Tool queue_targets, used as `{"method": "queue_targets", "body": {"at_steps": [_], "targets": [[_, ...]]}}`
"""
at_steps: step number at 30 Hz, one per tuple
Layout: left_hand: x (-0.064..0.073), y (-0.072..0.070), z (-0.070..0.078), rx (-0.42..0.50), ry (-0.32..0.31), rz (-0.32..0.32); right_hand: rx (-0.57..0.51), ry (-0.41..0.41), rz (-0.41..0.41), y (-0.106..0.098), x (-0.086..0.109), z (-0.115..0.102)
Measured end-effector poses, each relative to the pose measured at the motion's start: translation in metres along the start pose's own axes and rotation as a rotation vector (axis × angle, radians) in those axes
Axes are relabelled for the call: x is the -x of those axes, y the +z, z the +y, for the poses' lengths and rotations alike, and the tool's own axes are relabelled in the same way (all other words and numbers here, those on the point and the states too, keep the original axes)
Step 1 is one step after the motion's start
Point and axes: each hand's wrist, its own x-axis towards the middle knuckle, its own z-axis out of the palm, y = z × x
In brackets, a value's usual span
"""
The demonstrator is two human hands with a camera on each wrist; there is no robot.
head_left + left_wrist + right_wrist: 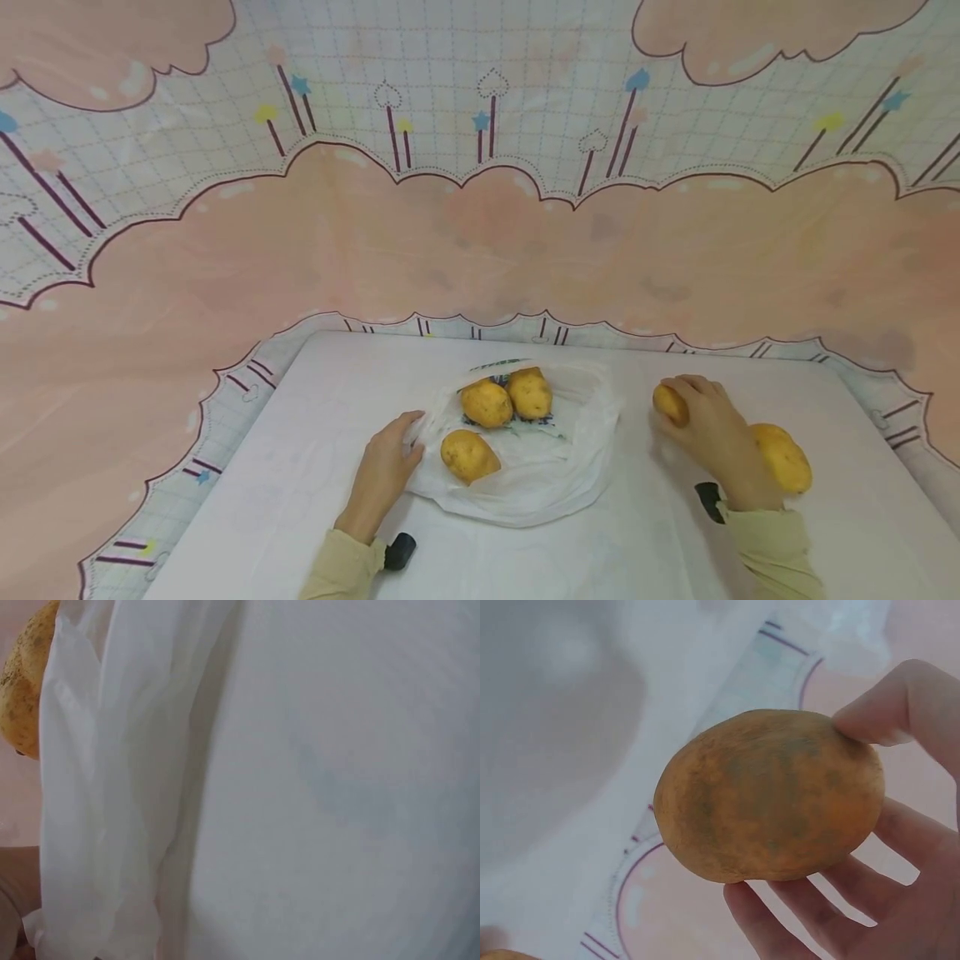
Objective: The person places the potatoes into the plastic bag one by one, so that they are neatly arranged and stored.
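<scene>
A white plastic bag (525, 500) lies spread with its mouth wide, green print showing inside. Three potatoes sit in it: one potato (469, 457) at the front left, a second potato (486, 403) and a third potato (530, 393) farther back. At the bag's left rim, my left hand (381, 471) holds the plastic between thumb and fingers; the left wrist view shows the bag's side (112, 787) beside a bit of that hand. To the right of the bag, my right hand (708, 429) grips another potato (772, 795), thumb on one side and fingers on the other.
One more potato (782, 458) rests on the white table (262, 500), just right of my right wrist. Behind the table's far edge hangs a patterned cloth (570, 258) in pink and white. Dark wrist devices sit by both sleeves.
</scene>
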Motion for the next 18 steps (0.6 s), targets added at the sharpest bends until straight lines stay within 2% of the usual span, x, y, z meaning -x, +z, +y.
{"method": "queue_targets", "body": {"at_steps": [9, 18], "targets": [[0.002, -0.002, 0.002, -0.001, 0.003, -0.003, -0.051, -0.033, 0.004, -0.002, -0.004, -0.019], [0.002, -0.004, 0.006, 0.027, 0.002, 0.001, -0.071, -0.093, 0.06, -0.003, -0.005, -0.037]]}}
